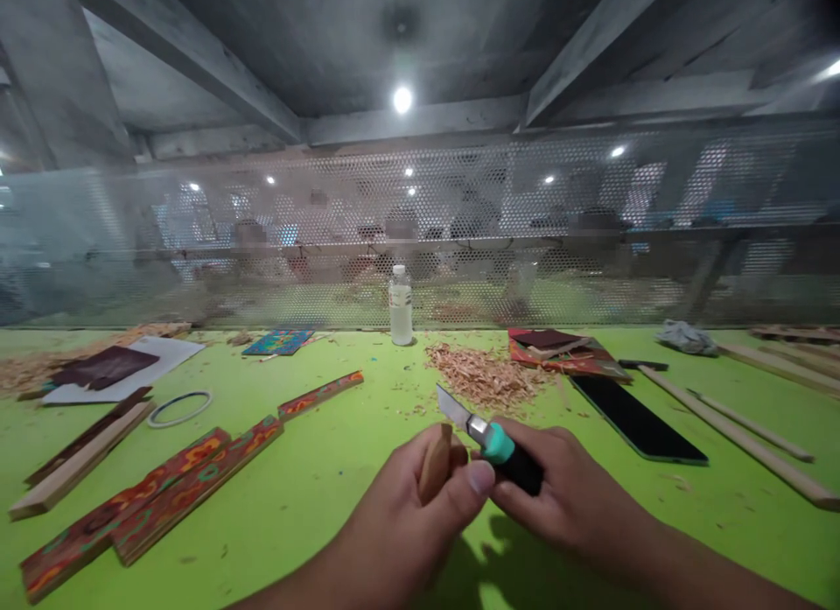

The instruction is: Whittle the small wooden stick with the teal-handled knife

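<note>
- While both hands meet low in the middle of the view above a bright green table [328,470], the left hand [420,496] has its fingers curled and pressed together around a small piece of wood [436,461], thumb lying across the front toward the other hand.
- Held upright in that closed hand, the piece of wood shows only its pale top end above the fingers.
- Just to the right of those fingers, the right hand [557,487] is closed around a knife [489,439], fingers wrapped on its black handle with a teal collar showing at the thumb side.
- Its short blade points up and to the left, its tip just above and beside the top of the wood; whether the edge touches the wood I cannot tell.
- Beyond the fingertips, further back on the table, lies a heap of wood shavings [486,374].
- Behind that heap, near a mesh screen [591,225], stands a small clear bottle [400,305] with a white cap.
- To the right of the right hand lies a flat black phone [636,422], and past it several long pale wooden sticks [741,435].
- Left of the left hand lie long painted strips [164,496] patterned in red and orange, a plain wooden bar [79,466], and a thin ring [179,409].
</note>
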Demonstrator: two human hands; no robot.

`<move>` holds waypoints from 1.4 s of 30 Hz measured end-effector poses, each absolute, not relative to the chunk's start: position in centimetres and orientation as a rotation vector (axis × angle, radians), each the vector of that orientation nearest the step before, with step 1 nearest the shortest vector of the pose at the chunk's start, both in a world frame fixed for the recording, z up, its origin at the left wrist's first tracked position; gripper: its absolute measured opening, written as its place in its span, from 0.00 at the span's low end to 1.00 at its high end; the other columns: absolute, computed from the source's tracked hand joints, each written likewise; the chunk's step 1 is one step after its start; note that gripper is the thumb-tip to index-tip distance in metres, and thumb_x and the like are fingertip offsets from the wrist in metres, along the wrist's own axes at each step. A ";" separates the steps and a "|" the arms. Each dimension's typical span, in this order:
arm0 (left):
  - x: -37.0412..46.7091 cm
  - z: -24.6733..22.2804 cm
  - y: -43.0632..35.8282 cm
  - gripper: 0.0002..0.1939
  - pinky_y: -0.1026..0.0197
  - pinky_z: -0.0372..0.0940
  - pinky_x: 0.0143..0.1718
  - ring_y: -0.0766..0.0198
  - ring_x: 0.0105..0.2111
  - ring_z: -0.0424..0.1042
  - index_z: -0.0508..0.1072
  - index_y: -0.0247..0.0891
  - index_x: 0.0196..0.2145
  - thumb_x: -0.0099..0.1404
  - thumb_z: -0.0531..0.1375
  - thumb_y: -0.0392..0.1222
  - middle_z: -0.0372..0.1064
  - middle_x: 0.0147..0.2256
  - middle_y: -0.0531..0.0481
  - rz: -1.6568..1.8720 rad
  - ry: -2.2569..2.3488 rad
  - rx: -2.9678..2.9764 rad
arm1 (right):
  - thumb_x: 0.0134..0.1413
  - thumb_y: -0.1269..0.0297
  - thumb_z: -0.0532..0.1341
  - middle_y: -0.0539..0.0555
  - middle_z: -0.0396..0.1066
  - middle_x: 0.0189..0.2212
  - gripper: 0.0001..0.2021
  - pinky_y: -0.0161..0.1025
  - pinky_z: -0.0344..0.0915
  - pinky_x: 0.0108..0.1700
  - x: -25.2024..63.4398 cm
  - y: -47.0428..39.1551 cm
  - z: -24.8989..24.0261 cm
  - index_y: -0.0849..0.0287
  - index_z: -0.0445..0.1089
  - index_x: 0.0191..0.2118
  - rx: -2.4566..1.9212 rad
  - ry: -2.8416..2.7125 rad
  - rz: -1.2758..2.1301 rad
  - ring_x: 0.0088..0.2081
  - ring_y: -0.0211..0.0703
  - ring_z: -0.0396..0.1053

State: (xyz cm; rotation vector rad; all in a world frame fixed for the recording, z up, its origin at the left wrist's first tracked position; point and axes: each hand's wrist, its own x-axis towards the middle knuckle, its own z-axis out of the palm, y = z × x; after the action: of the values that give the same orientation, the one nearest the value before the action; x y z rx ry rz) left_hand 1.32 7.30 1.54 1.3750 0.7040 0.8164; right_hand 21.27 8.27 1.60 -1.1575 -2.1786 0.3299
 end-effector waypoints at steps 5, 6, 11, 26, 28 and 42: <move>1.3 2.1 6.9 0.25 0.64 0.44 0.22 0.71 0.20 0.47 0.63 0.43 0.41 0.68 0.57 0.69 0.55 0.27 0.60 0.877 0.730 1.254 | 0.64 0.54 0.60 0.48 0.70 0.26 0.11 0.35 0.59 0.29 21.9 8.9 1.8 0.55 0.65 0.40 -1.158 -2.146 0.388 0.26 0.39 0.65; 1.4 2.2 6.9 0.25 0.64 0.44 0.21 0.71 0.19 0.47 0.63 0.43 0.40 0.69 0.56 0.69 0.55 0.27 0.60 0.902 0.732 1.229 | 0.65 0.50 0.60 0.49 0.71 0.28 0.13 0.36 0.61 0.30 22.1 9.2 1.7 0.55 0.64 0.43 -1.144 -2.128 0.390 0.28 0.40 0.67; 2.1 2.2 7.4 0.21 0.66 0.50 0.21 0.73 0.21 0.52 0.61 0.42 0.36 0.72 0.58 0.62 0.57 0.29 0.59 1.068 0.700 1.149 | 0.70 0.43 0.52 0.49 0.67 0.28 0.19 0.36 0.60 0.30 22.3 10.3 1.2 0.55 0.65 0.44 -1.126 -1.982 0.538 0.28 0.39 0.64; 0.6 2.2 8.9 0.24 0.68 0.46 0.18 0.74 0.17 0.47 0.60 0.42 0.29 0.59 0.72 0.54 0.50 0.20 0.66 0.856 0.688 1.417 | 0.70 0.51 0.55 0.48 0.66 0.24 0.16 0.35 0.55 0.28 22.6 9.0 1.6 0.57 0.68 0.36 -0.912 -2.314 0.171 0.25 0.37 0.62; 0.5 2.3 8.8 0.23 0.68 0.47 0.18 0.73 0.18 0.47 0.60 0.42 0.29 0.60 0.72 0.53 0.50 0.20 0.66 0.835 0.726 1.466 | 0.70 0.52 0.56 0.49 0.70 0.26 0.15 0.36 0.57 0.29 22.7 8.9 1.5 0.57 0.69 0.38 -0.892 -2.320 0.108 0.26 0.38 0.65; 0.4 2.6 8.5 0.24 0.67 0.45 0.15 0.72 0.15 0.46 0.60 0.42 0.26 0.66 0.65 0.59 0.48 0.16 0.64 0.798 0.774 1.522 | 0.71 0.56 0.58 0.53 0.79 0.33 0.12 0.39 0.67 0.31 22.1 8.1 1.4 0.58 0.68 0.50 -0.846 -2.223 -0.289 0.30 0.45 0.77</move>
State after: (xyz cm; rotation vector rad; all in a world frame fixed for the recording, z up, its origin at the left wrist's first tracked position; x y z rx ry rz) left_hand 0.39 8.50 2.60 1.5215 0.7735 0.7976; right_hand 22.09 8.08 1.44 -0.8455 -2.2235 -0.2889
